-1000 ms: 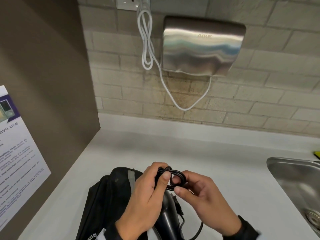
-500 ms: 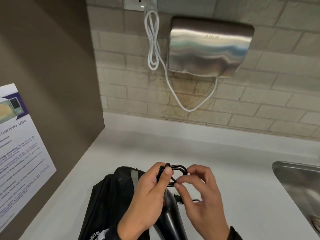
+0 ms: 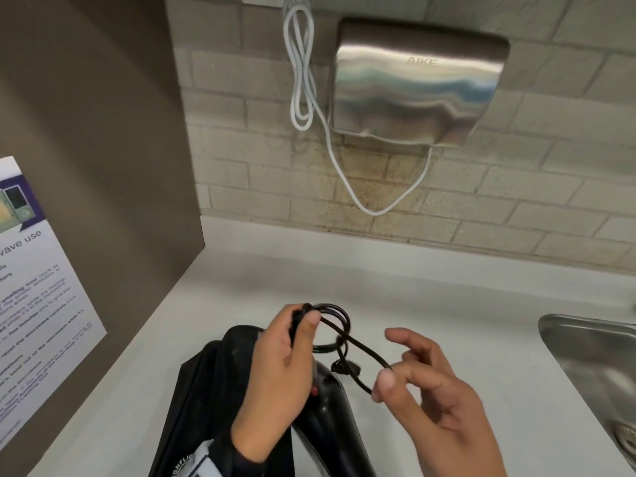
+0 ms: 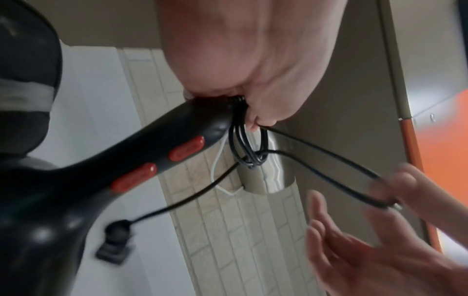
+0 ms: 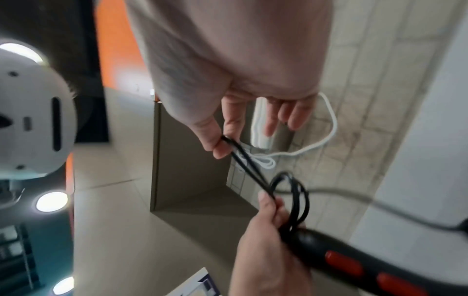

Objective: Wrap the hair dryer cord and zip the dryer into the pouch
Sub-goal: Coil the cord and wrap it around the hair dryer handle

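Pouch (image 3: pixel 220 383) left of dryer (image 3: pixel 330 414), sink (image 3: pixel 592 359) right.

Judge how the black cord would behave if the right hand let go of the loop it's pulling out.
Likely floppy: the cord bends into tight coils at the left hand and sags between hands. The loop pinched by the right hand would probably drop. The plug dangles freely, so it may swing.

Shared kitchenette or pantry: a white bench (image 3: pixel 430 304) meeting a pale brick-tiled wall (image 3: pixel 550 201), a stainless sink (image 3: pixel 592 366), a wall-mounted steel hand dryer (image 3: pixel 420 80), and a posted microwave-use notice (image 3: pixel 38 304).
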Demonstrator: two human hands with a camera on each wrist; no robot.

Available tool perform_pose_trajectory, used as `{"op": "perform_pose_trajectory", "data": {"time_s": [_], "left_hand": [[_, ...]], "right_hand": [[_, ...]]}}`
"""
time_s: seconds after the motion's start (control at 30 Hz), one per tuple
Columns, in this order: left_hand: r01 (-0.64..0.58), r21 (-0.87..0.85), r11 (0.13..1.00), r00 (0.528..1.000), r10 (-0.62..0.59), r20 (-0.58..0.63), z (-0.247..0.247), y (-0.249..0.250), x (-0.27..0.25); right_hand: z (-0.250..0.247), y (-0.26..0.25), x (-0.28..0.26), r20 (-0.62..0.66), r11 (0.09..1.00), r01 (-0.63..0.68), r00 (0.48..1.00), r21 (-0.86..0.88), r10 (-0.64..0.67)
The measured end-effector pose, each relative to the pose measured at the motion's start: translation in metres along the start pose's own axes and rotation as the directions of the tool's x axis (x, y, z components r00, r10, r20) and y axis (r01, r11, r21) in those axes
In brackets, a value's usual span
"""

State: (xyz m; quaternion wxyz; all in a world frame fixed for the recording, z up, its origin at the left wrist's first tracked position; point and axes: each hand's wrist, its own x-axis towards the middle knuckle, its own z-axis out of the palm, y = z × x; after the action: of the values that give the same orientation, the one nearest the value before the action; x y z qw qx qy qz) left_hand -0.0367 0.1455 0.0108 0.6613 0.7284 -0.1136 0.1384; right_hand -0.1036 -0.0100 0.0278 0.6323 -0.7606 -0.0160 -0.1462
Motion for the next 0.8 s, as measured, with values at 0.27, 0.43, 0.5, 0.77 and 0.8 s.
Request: {"op": "perform_pose_trajectory", "data": {"time_s": [0.27,0.43,0.5,0.77,0.8], "left_hand": [[0.008,0.035,0.999,1.000,-0.009,0.028,0.000,-0.006,0.001],[-0.031,0.067,0.997,0.997,0.027,0.066,-0.002,-0.006,0.000],[-0.066,0.129,0.989,0.995,0.055,0.089,-0.002,-0.010,-0.001],[-0.142,0.250,0.958,0.984,0.110,0.137,0.002,-0.011,-0.004],[-0.147,0.262,0.954,0.984,0.115,0.133,0.002,-0.012,-0.003]], "right_hand": [[-0.019,-0.016,-0.006,0.235,0.797,-0.287,0.954,0.531,0.187],[-0.038,-0.014,0.002,0.552,0.305,-0.542,0.832,0.783,0.062],[-0.050,-0.016,0.000,0.522,0.323,-0.543,0.838,0.775,0.156],[-0.061,-0.027,-0.005,0.482,0.380,-0.467,0.874,0.798,0.060],[-0.062,-0.024,-0.006,0.448,0.482,-0.415,0.892,0.772,0.051]]}}
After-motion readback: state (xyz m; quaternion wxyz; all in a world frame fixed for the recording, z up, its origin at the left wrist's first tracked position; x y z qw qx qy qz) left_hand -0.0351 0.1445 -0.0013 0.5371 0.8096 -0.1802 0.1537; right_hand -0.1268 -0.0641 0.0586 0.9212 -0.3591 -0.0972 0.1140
